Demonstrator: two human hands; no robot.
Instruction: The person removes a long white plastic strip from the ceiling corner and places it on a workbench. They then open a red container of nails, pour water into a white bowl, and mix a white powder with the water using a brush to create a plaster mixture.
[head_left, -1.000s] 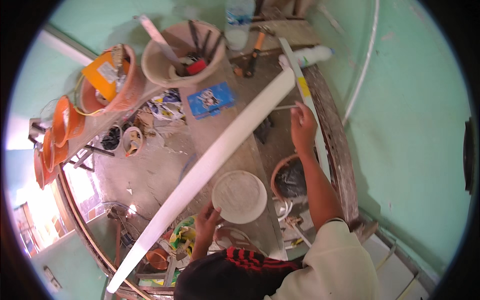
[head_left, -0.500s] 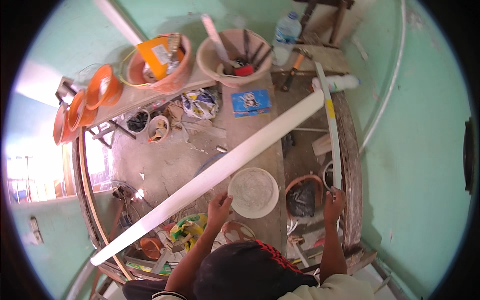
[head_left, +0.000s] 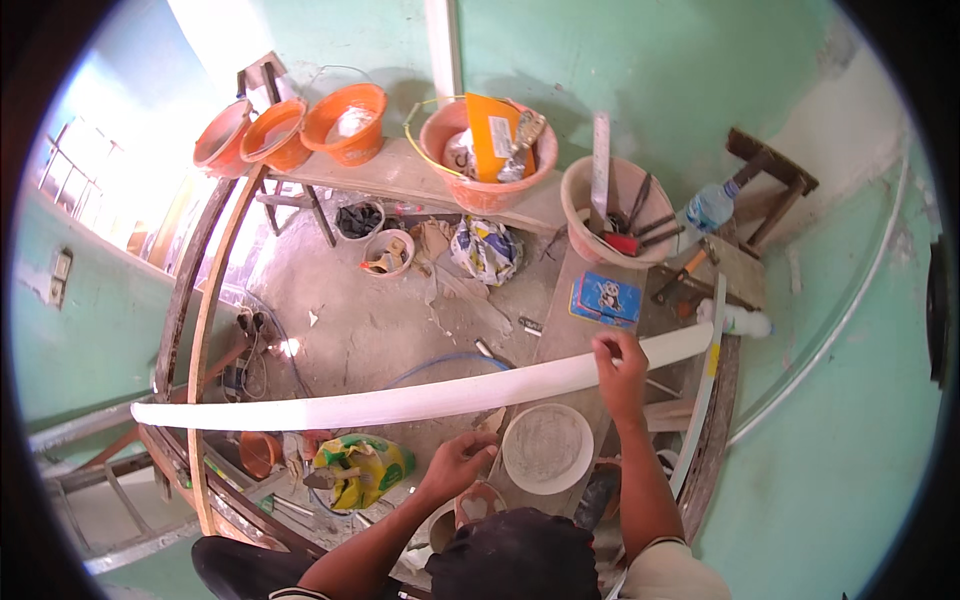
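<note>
A long white strip (head_left: 400, 401), perhaps a moulding, spans the wooden frame from left to right. Over its right part is my right hand (head_left: 624, 378), with fingers curled together; a small white spot shows between them, but I cannot make out whether they grip anything. Close to the left rim of a round white bowl (head_left: 548, 484) with greyish residue inside, my left hand (head_left: 459, 466) is apart from it, fingers loosely bent and holding nothing. The bowl sits on a plank (head_left: 560, 340), below the strip. A blue tin with a panda picture (head_left: 606, 299) lies farther up the plank.
Three orange buckets (head_left: 272, 136) and a larger bucket (head_left: 487, 190) line the far bench. A tub of tools (head_left: 617, 215) stands at the corner near a water bottle (head_left: 710, 207) and hammer (head_left: 683, 272). A yellow-green bag (head_left: 370, 470) lies below the strip.
My left hand has let go of the bowl's rim. My right hand has left the upright slat at the right and moved up to the white strip. The view has turned, so the strip appears flatter.
</note>
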